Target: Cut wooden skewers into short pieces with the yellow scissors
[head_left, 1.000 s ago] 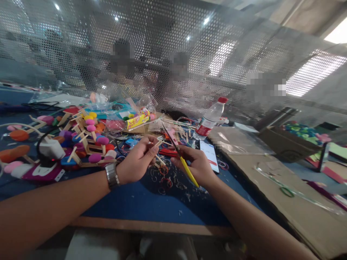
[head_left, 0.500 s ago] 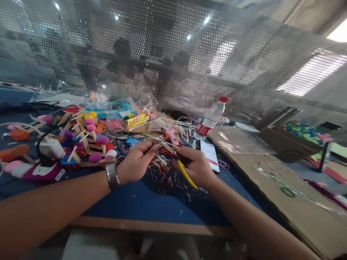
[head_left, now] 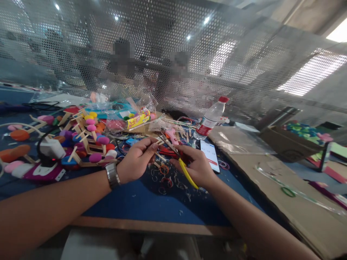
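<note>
A perforated screen [head_left: 151, 43] stands along the far side of the blue bench [head_left: 151, 213]. Flat cardboard [head_left: 271, 187] covers the right part, with a clear plastic bag [head_left: 238, 139] lying flat on it. Behind that, a brown box [head_left: 291, 142] is heaped with green, blue, yellow and pink pieces; the mark on its side is too faint to read. To the left is a pile of wooden frames [head_left: 88, 144] with coloured pads. The left hand [head_left: 134, 160] and right hand [head_left: 196, 166] face each other over the bench. The bottle [head_left: 210, 121], clear with a red cap, carries a red-and-white label whose writing is too small to read. The right fingers are closed around the yellow handles of the scissors [head_left: 188, 175], whose blades point away toward the left fingertips. Beyond the left hand, a yellow packet [head_left: 138, 119] bears lettering that cannot be made out. By the right hand, the phone [head_left: 209, 155] shows a white page with a red bar, its text unreadable. The left thumb and forefinger are pinched on a thin stick [head_left: 160, 142] just beside the blades; whether they touch it cannot be told. Rubber bands [head_left: 166, 182] lie below, between the hands.
</note>
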Available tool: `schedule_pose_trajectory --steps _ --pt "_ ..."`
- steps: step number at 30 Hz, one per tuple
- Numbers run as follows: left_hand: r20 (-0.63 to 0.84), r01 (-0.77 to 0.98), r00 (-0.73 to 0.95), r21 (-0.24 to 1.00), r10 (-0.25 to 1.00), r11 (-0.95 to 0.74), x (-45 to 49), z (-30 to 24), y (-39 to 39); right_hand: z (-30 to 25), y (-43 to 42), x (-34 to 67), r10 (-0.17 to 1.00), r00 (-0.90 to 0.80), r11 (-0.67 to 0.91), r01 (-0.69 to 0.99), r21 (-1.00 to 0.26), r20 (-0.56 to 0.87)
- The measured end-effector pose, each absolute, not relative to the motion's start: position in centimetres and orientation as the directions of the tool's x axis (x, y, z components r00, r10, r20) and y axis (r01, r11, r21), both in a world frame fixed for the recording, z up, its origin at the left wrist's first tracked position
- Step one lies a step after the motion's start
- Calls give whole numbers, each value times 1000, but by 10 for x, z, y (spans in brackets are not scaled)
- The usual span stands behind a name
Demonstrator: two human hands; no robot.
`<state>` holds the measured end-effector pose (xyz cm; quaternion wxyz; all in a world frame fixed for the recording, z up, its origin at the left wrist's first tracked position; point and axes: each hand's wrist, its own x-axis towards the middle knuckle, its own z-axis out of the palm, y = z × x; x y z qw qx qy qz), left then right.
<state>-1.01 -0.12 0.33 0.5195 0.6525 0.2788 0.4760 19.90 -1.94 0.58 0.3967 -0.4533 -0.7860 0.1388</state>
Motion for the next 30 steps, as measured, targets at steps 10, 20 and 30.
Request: schedule_pose_trajectory --steps 10,20,30 --pt "368 -79 413 926 833 -369 -11 0 1 8 -21 198 841 -289 533 589 -608 458" --pt "394 -55 422 910 817 -410 -12 1 0 5 -20 201 785 -311 602 583 -546 535" --pt "405 -57 415 906 815 -420 -13 2 0 8 -21 201 795 -332 598 568 -566 508"
